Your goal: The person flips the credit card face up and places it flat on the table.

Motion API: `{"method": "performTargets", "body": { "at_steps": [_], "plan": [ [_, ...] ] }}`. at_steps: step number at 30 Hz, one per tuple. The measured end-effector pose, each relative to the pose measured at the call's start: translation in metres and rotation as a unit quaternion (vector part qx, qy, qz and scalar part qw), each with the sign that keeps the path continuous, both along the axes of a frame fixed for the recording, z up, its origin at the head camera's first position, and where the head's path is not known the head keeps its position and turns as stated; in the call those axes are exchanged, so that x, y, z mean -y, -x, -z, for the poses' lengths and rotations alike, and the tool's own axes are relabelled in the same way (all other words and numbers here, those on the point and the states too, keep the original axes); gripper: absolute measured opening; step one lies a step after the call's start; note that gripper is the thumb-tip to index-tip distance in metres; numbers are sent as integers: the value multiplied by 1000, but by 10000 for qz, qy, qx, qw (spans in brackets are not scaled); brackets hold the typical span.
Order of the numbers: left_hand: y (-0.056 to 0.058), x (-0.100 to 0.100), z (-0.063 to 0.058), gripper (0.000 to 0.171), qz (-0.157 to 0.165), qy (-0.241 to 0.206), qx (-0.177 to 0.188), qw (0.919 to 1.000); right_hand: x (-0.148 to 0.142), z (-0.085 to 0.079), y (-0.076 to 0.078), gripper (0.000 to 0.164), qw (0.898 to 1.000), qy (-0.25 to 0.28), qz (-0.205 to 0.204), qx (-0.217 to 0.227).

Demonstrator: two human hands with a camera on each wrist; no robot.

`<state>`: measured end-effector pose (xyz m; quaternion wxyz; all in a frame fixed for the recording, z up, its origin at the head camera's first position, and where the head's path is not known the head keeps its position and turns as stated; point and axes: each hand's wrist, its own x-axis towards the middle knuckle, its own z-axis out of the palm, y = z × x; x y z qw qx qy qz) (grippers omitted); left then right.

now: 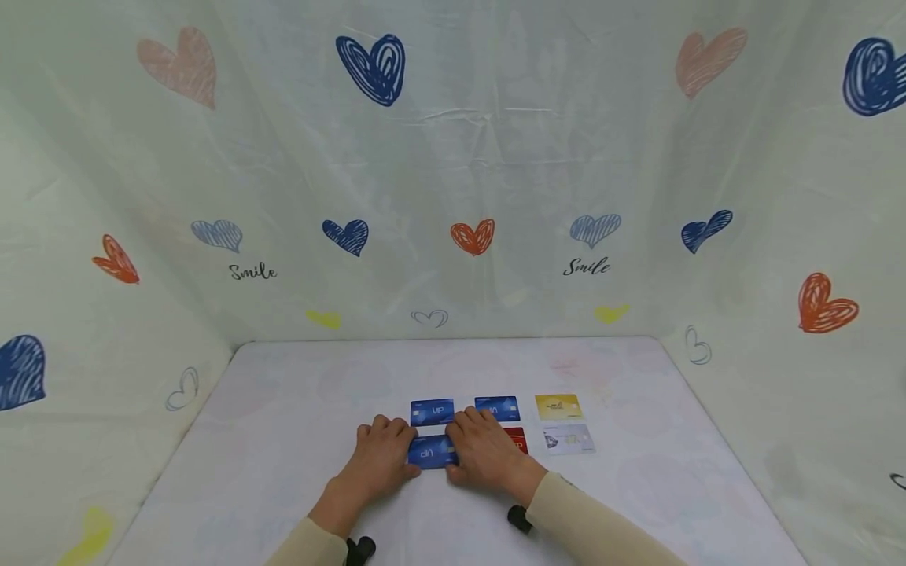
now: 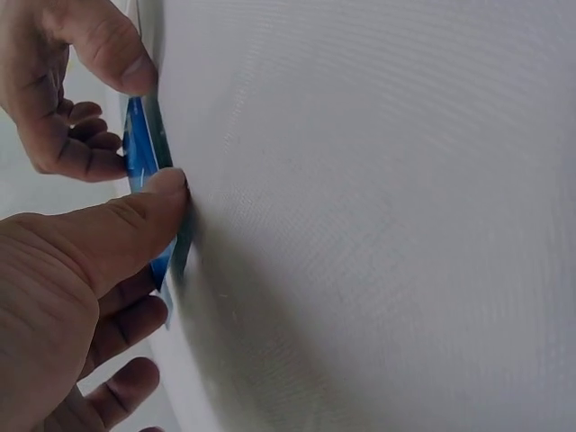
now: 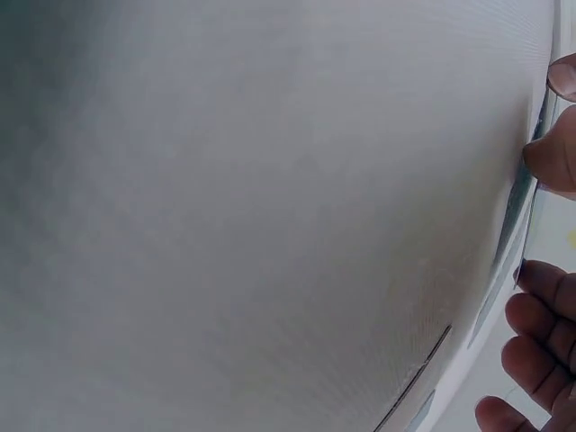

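Note:
A blue VIP card (image 1: 432,452), its lettering upside down in the head view, is held between both hands just above the white table. My left hand (image 1: 382,454) pinches its left end with thumb and fingers. At the other end, my right hand (image 1: 488,452) grips it the same way. In the left wrist view the blue card (image 2: 139,148) is tilted, seen nearly edge-on, with a shadow below. Right behind it lies another blue VIP card (image 1: 432,411). The right hand partly covers a red card (image 1: 519,440) and a further blue card (image 1: 504,407).
To the right, a yellow card (image 1: 559,406) lies behind a silver card (image 1: 569,439). All lie on the white-covered table (image 1: 311,393). A pale curtain printed with hearts (image 1: 473,237) hangs around its back and sides. Dark wrist gear (image 1: 520,519) is near the right sleeve.

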<state>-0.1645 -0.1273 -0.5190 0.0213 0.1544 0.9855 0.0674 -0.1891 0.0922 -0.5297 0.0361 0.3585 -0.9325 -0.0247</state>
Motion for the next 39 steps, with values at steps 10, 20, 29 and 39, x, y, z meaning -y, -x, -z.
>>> {"method": "performTargets", "body": {
  "at_steps": [10, 20, 29, 39],
  "plan": [
    [0, -1, -1, 66, -19, 69, 46, 10000, 0, -2, -1, 62, 9999, 3, 9, 103],
    [-17, -7, -4, 63, 94, 170, 217, 9996, -5, -4, -15, 61, 9998, 0, -169, 53],
    [-39, -11, -3, 67, 602, 328, 503, 9964, -8, -2, -32, 60, 9981, -419, -456, -24],
    [-38, -14, 1, 70, 482, 285, 787, 9953, -10, -5, -35, 59, 9983, -402, -418, 28]
  ]
}}
